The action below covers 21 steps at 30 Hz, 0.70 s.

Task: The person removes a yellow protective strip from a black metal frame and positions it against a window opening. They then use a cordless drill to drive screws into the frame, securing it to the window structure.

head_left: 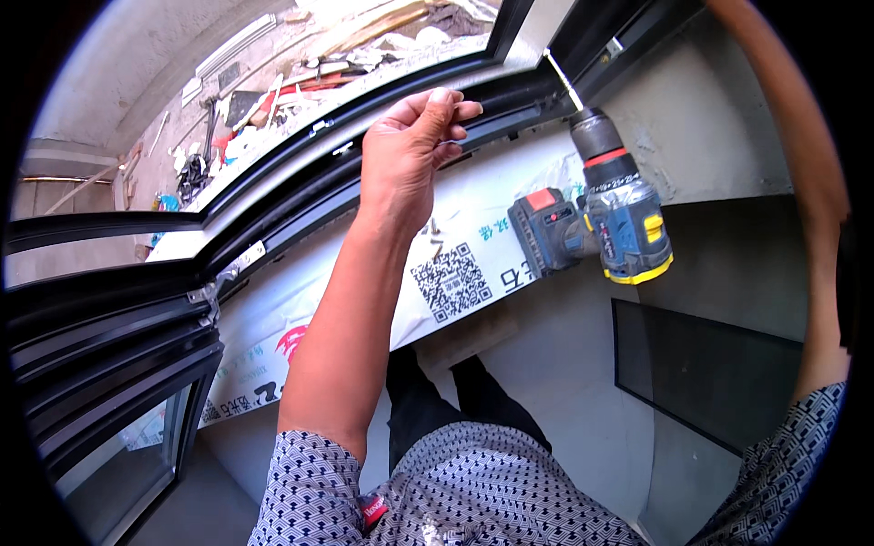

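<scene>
My left hand (405,150) is in the upper middle of the frame, over the black window frame (514,96), its thumb and forefinger drawn together at the tips. Whether something small is pinched between them, I cannot tell. My right hand is out of sight; my right arm (813,173) runs up the right edge and leaves at the top, so I cannot say how that hand is held.

The cordless drill (628,214) is right of centre, apart from my left hand, lying to its right and a little lower. Its long axis slants from lower right to upper left, with the thin bit (563,80) pointing up beside the frame's corner, to the upper right of my fingertips. The battery (535,235) sticks out on the left, toward my left forearm, over the film-covered sill (501,173). A few small screws (436,238) lie on the film near my left wrist. Of my hands in view, the left is the nearer one.
</scene>
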Each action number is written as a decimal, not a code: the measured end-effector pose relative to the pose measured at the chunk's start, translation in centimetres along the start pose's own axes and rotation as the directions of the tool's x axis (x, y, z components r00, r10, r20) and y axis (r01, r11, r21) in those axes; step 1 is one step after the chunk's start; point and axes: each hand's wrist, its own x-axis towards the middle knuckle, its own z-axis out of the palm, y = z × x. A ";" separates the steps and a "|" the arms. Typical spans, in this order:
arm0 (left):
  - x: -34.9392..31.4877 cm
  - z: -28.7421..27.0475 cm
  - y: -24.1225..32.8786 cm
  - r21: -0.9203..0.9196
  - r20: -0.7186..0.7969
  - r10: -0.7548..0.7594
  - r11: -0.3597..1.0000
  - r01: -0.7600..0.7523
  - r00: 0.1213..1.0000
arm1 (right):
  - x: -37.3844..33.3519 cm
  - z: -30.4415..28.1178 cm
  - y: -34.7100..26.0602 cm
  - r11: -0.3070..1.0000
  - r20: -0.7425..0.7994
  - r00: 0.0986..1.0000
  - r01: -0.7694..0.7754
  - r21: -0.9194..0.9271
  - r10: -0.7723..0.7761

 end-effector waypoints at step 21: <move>4.9 7.6 0.9 -0.198 0.214 -0.115 0.967 0.159 0.970 | -3.0 -0.8 1.7 0.994 0.041 0.999 0.019 -0.111 -0.014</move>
